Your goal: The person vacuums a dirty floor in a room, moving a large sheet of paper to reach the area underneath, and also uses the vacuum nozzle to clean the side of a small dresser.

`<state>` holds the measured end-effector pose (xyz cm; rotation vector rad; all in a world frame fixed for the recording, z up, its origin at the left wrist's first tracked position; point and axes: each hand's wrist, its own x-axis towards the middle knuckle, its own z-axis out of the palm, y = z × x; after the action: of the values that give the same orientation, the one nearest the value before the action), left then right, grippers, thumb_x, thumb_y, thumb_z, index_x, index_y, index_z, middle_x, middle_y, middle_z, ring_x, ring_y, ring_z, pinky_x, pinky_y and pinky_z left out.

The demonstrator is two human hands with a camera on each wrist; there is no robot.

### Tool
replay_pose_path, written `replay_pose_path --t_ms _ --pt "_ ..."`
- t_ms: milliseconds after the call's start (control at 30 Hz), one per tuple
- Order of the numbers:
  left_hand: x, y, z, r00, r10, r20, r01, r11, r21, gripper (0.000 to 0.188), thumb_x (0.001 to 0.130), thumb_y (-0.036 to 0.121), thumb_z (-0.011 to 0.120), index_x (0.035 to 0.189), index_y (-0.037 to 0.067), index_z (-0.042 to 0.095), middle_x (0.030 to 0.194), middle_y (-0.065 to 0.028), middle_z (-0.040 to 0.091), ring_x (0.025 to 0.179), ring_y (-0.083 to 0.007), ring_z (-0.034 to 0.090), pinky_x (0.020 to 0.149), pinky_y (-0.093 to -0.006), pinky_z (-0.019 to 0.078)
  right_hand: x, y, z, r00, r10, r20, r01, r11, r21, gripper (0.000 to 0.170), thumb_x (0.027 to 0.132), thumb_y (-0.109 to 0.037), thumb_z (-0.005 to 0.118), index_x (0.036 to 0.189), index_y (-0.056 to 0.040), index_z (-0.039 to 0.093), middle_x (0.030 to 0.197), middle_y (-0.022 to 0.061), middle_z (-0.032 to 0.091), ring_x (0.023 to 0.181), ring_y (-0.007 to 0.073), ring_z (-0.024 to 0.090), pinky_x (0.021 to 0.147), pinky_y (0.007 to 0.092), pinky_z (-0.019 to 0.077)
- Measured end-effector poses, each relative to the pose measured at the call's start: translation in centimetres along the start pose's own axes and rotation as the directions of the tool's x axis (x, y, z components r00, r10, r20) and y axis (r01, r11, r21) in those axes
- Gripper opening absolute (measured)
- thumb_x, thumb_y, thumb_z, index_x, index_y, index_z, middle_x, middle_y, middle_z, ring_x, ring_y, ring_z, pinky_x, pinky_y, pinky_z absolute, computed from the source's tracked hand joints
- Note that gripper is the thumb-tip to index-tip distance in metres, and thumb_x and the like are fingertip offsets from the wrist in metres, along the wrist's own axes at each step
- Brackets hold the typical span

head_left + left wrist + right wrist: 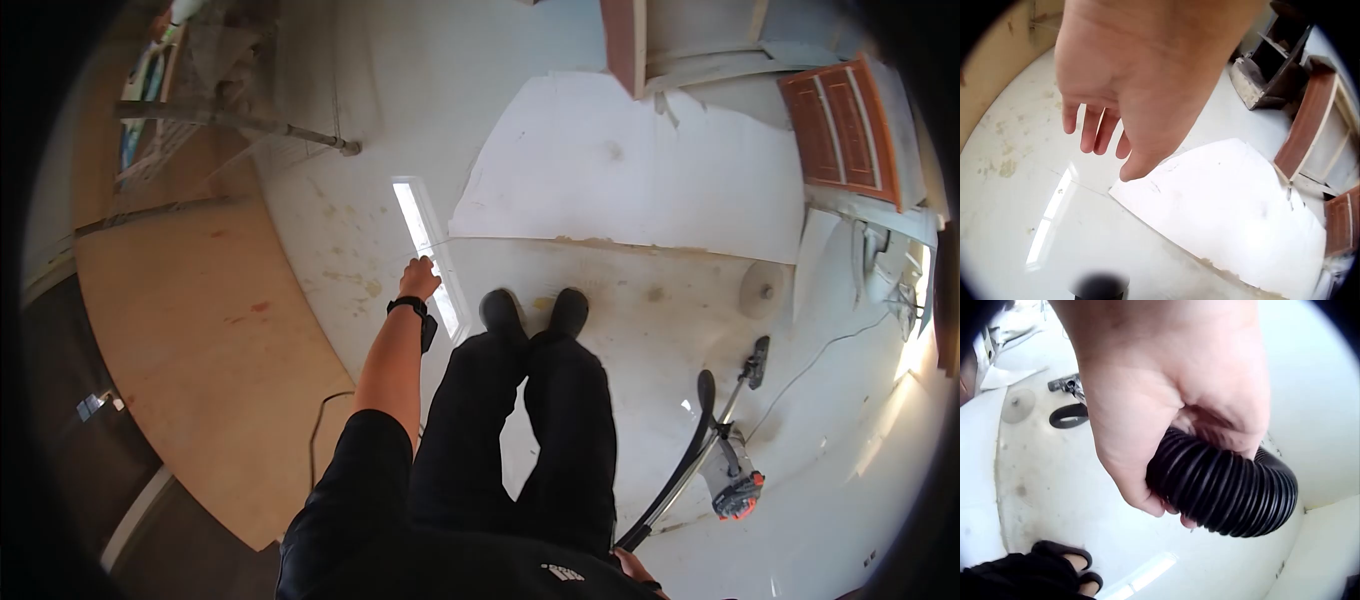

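My right hand [1175, 394] grips a black ribbed vacuum hose [1229, 487], its fingers curled round the bend. In the head view only part of that right hand [632, 566] shows at the bottom edge, by the lower end of the hose and metal tube. The vacuum cleaner [735, 480], grey with red parts, is on the floor to the right. Beyond it lies its dark floor head [759, 362]. My left hand [420, 278] hangs in the air above the floor and holds nothing. Its fingers are loosely bent in the left wrist view.
A large white sheet [630, 170] lies on the floor ahead of my shoes [503, 311]. To the left stands a tan board [210, 350]. Wooden furniture with a brown panelled door [845, 130] is at the far right. A thin cord [815, 360] runs across the floor.
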<state>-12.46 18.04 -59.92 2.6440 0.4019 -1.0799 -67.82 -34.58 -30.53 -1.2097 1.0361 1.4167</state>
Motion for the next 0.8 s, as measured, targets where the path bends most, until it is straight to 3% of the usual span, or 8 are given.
replay_pose_path --t_ms 33,133,400,500,567,700,767,800 --pt "2.7 -0.8 1.5 1.0 0.009 -0.004 -0.009 1.0 -0.001 0.042 0.074 0.023 0.069 0.107 0.004 0.052 0.108 -0.0188 0.051 0.099 -0.0354 0.053 0.085 -0.0426 0.0461 1.9 -1.2 0.6 0.965 0.26 -0.037 -0.242 0.934 0.262 0.037 0.085 -0.031 0.055 0.109 -0.0029 0.053 0.098 0.0111 0.062 0.093 0.026 0.06 0.082 0.0392 0.0465" --pt "9.3 -1.7 5.0 0.999 0.011 -0.03 -0.013 0.997 -0.071 0.046 0.074 0.023 0.069 0.113 0.007 0.05 0.112 -0.0151 0.051 0.105 -0.0317 0.052 0.086 -0.0424 0.047 7.0 -3.5 1.2 0.9 0.434 -0.048 -0.376 0.827 0.419 0.036 0.084 -0.031 0.055 0.108 -0.0038 0.054 0.096 0.0103 0.062 0.091 0.025 0.06 0.081 0.0386 0.047" --pt "19.8 0.9 10.7 0.953 -0.003 -0.302 -0.027 0.995 -0.095 0.059 0.068 0.027 0.077 0.115 0.006 0.048 0.113 -0.0118 0.052 0.105 -0.0308 0.051 0.089 -0.0417 0.0439 15.3 -7.4 0.2 0.837 0.545 -0.041 -0.438 0.714 0.546 0.031 0.083 -0.029 0.056 0.103 -0.0062 0.056 0.093 0.008 0.063 0.086 0.0221 0.06 0.077 0.0371 0.0483" --pt "20.7 1.6 11.9 0.931 -0.119 -0.344 0.091 0.991 -0.096 0.061 0.065 0.027 0.078 0.113 0.006 0.047 0.111 -0.0099 0.055 0.104 -0.0296 0.051 0.088 -0.0412 0.0428 16.4 -8.1 -0.2 0.825 0.564 -0.04 -0.44 0.686 0.579 0.029 0.083 -0.029 0.056 0.102 -0.0072 0.057 0.092 0.0072 0.064 0.084 0.021 0.061 0.075 0.0365 0.0488" --pt "20.7 1.0 12.1 0.929 -0.22 -0.298 0.166 0.966 -0.196 0.05 0.065 0.028 0.078 0.104 0.008 0.054 0.105 -0.0091 0.057 0.102 -0.0292 0.052 0.086 -0.0413 0.0436 16.5 -8.4 -0.6 0.817 0.576 -0.038 -0.443 0.668 0.597 0.028 0.082 -0.029 0.056 0.101 -0.0078 0.057 0.091 0.0066 0.064 0.083 0.0202 0.061 0.075 0.0361 0.0492" --pt "21.8 -1.9 13.0 0.974 -0.189 -0.121 0.157 0.96 -0.233 0.037 0.066 0.03 0.076 0.092 0.009 0.06 0.102 -0.0099 0.058 0.1 -0.0301 0.053 0.084 -0.0415 0.0444 16.5 -8.8 -1.3 0.814 0.579 -0.041 -0.431 0.651 0.625 0.025 0.082 -0.028 0.057 0.098 -0.009 0.058 0.09 0.0055 0.064 0.08 0.0188 0.061 0.073 0.0354 0.0498" --pt "20.6 -1.8 13.3 0.958 -0.104 -0.268 0.09 0.994 -0.064 0.027 0.068 0.03 0.073 0.082 0.01 0.063 0.096 -0.0095 0.062 0.095 -0.031 0.055 0.083 -0.0422 0.0446 15.9 -8.4 -1.5 0.807 0.589 -0.037 -0.431 0.631 0.646 0.024 0.082 -0.028 0.057 0.097 -0.0096 0.058 0.089 0.0049 0.065 0.079 0.0181 0.061 0.072 0.035 0.0501" --pt "20.3 -2.4 13.6 0.943 -0.034 -0.331 0.012 0.998 -0.068 0.024 0.07 0.026 0.071 0.083 0.007 0.063 0.086 -0.0088 0.065 0.086 -0.0283 0.059 0.08 -0.0392 0.0465 15.5 -8.2 -1.8 0.808 0.588 -0.034 -0.427 0.625 0.654 0.023 0.081 -0.027 0.057 0.097 -0.0099 0.059 0.089 0.0046 0.065 0.079 0.0177 0.061 0.071 0.0348 0.0503"
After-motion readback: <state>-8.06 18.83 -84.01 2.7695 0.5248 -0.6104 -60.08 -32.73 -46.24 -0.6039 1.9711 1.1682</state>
